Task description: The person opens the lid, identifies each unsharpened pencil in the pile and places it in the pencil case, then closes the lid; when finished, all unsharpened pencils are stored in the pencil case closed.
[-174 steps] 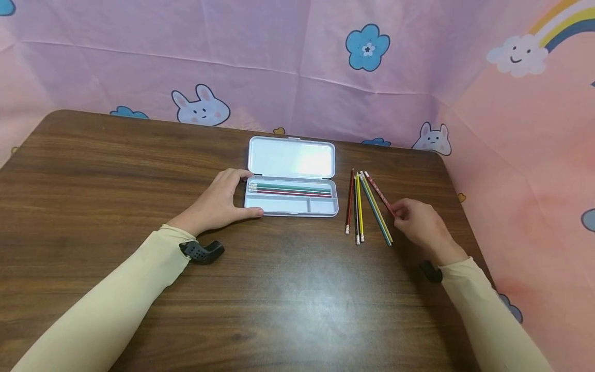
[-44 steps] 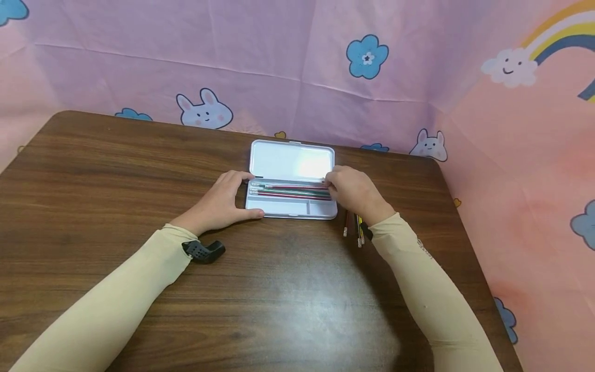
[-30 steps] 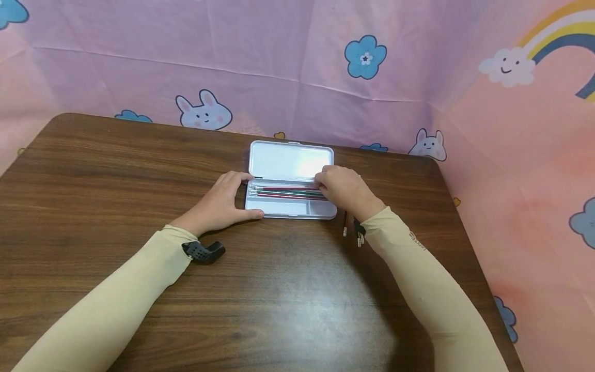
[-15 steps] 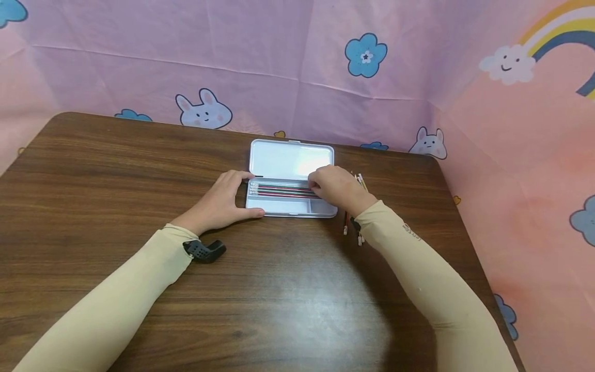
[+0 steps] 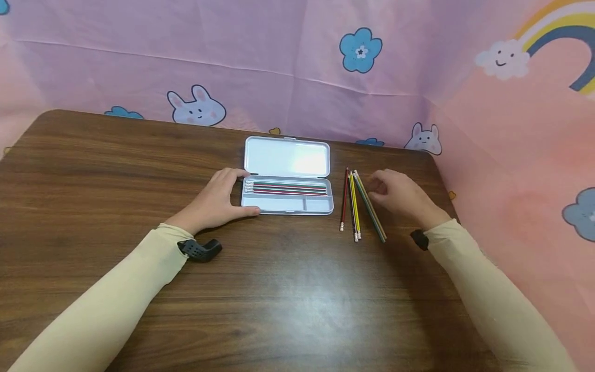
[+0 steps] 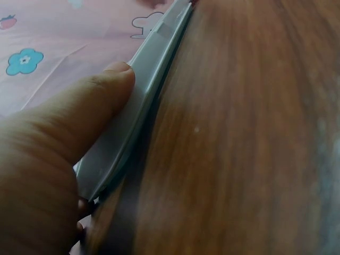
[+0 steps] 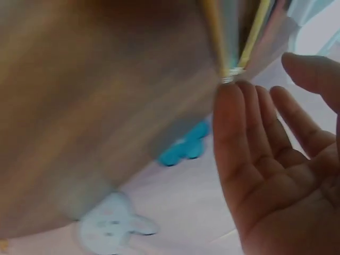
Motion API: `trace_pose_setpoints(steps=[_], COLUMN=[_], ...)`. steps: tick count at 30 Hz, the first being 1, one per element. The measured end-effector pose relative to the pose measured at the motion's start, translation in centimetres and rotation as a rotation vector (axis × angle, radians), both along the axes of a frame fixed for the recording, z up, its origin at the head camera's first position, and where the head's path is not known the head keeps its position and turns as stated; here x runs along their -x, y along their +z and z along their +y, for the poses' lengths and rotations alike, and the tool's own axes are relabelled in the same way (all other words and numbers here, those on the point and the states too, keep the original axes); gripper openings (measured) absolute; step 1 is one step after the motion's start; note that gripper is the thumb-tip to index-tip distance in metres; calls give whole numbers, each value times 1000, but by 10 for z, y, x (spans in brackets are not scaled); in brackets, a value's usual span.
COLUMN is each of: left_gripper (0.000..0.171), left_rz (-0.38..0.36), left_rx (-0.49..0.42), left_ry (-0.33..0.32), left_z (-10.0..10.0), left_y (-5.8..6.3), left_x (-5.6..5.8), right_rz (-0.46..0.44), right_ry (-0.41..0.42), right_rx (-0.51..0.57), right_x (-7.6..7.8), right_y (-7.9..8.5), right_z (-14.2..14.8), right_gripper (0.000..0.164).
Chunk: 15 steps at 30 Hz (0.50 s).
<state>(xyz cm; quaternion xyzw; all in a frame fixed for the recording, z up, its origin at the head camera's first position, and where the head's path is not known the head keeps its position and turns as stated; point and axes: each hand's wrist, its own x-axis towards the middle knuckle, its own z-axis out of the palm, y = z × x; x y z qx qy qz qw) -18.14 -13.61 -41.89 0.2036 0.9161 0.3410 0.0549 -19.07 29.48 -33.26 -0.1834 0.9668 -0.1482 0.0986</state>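
A white pencil case (image 5: 279,204) lies with its lid (image 5: 285,156) folded back. Several green and red pencils (image 5: 288,187) rest side by side in its long back compartment, white erasers to the left. My left hand (image 5: 217,201) holds the case's left end, thumb along the front edge and fingers at the back corner; the left wrist view shows the thumb (image 6: 101,95) against the wall. Just right of the loose pencils, my right hand (image 5: 400,194) has nothing in its grasp, fingers loosely bent. In the right wrist view its fingertips are close to the eraser ends.
Loose pencils lie right of the case: a dark red pencil (image 5: 344,200), a yellow pencil (image 5: 355,206) beside a black one, and a crossed-over green and gold pair (image 5: 370,209). Behind the wooden table (image 5: 260,299) hangs a pink printed cloth (image 5: 279,67).
The red patterned pencil that my right hand pinched earlier has gone into the case. My right hand has since let go and moved right, back beside the loose pencils. The left hand stays put.
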Motion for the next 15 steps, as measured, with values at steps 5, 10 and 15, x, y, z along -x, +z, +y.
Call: trace_pose_setpoints(steps=[5,10,15], left_gripper=[100,100,100], left_rz=[-4,-5,-6], left_rx=[-1,6,10], left_ry=[4,7,9], left_z=[-2,0,1], left_y=[3,3,2], left_x=[-1,-1,-1], right_rz=[-104,-229,-281], right_ry=[-88,-181,-248], right_rx=[84,239,308], right_x=[-22,-34,-38], right_y=[-14,-27,-33], right_z=[26,33,32], right_gripper=[26,27,28])
